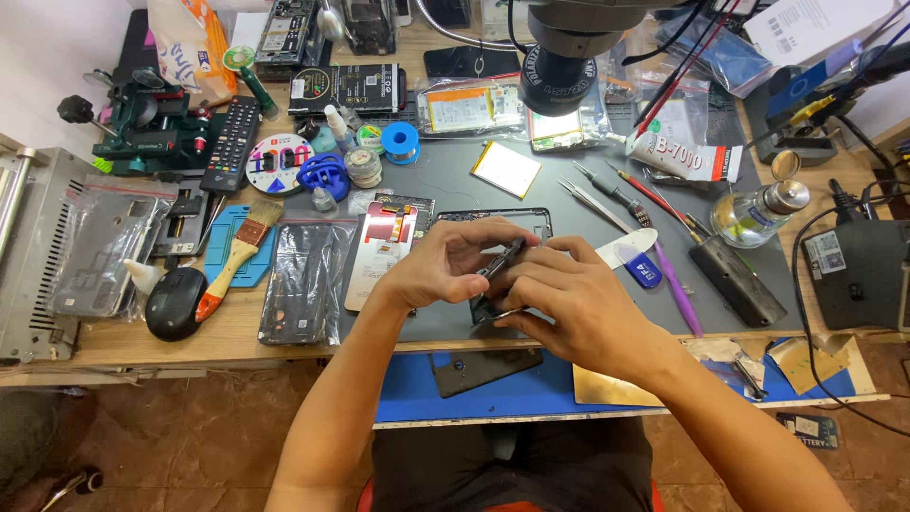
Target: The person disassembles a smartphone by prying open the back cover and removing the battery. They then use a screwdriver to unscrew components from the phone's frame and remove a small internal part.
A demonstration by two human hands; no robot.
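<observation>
Both hands meet over the near edge of the grey work mat (569,204), closed around a dark phone frame (500,275) held tilted just above it. The left hand (445,261) curls its fingers over the frame's upper end; the right hand (569,299) wraps the lower end, and a thin metal strip, possibly tweezers or a blade, shows under its fingers.

Just left of the left hand lies a phone panel with a red label (384,248), and beside that a black phone in a clear bag (305,282). Toward the mat's far right corner lies a white glue tube with red lettering (684,156), with a glass bottle (758,210) near it. A yellow-faced flat battery (506,169) lies at the mat's far edge, and clear bags with orange-labelled parts (462,106) sit beyond it. A wooden-handled brush (239,256) rests on a blue pad at the left.
</observation>
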